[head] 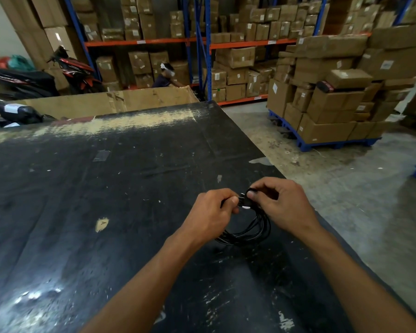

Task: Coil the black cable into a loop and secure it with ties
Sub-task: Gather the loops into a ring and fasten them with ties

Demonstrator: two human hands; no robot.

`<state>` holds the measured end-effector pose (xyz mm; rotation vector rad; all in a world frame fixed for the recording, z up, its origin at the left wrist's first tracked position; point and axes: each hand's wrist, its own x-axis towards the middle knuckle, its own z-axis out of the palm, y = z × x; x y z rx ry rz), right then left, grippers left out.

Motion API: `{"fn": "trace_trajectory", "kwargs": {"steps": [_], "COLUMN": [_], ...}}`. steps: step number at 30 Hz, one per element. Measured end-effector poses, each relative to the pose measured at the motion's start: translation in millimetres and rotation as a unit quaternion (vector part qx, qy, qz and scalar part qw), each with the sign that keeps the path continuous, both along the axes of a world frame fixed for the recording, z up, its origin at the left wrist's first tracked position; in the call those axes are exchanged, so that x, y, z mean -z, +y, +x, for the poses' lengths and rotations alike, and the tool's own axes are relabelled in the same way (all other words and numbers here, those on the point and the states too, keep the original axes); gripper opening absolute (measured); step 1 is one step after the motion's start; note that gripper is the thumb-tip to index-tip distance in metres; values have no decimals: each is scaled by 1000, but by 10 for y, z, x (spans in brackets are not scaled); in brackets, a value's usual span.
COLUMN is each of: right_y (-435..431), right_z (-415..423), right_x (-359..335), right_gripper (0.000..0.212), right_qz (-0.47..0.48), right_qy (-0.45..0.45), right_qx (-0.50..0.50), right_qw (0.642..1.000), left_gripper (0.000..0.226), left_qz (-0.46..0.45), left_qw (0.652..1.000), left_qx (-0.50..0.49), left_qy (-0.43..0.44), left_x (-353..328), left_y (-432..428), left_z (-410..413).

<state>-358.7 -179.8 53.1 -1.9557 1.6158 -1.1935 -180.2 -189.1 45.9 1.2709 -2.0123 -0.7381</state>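
The black cable (250,233) was held coiled over the table (106,188), its top pinched by the left hand (211,210) and right hand (281,203), set close together. The white tie (245,207) was best drawn snug with the strands bunched.

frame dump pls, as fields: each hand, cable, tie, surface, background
left hand: fingers curled, pinching the top of the coil
right hand: fingers curled, pinching the same spot from the other side
black cable: already coiled in several turns, hanging below both hands
white tie: small white piece between the thumbs; fastened or not, cannot tell
table: black, scuffed; coil's contact with it unclear
background: cardboard boxes on a pallet and on blue and orange racks; motorbikes at left
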Motion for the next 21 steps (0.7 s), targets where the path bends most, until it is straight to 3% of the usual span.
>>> {"fn": "trace_trajectory", "kwargs": {"steps": [8, 11, 15, 19, 21], "right_y": [-6, -20, -6, 68, 78], "right_z": [-23, 18, 82, 124, 126], "right_x": [-64, -12, 81, 139, 135], "right_gripper": [8, 8, 19, 27, 24], "right_qz": [148, 86, -10, -58, -66], "right_qy": [-166, -135, -93, -91, -83], "right_qx": [-26, 27, 54, 46, 44], "right_qw": [975, 987, 994, 993, 993], "left_gripper": [19, 26, 43, 39, 33], "left_qz": [-15, 30, 173, 303, 306], "left_qw": [999, 999, 978, 929, 925], "left_qx": [38, 21, 5, 18, 8], "left_qy": [-19, 5, 118, 211, 223], "left_x": [57, 51, -28, -82, -96], "left_y": [-14, -9, -29, -55, -65], "left_z": [46, 13, -27, -17, -19]}}
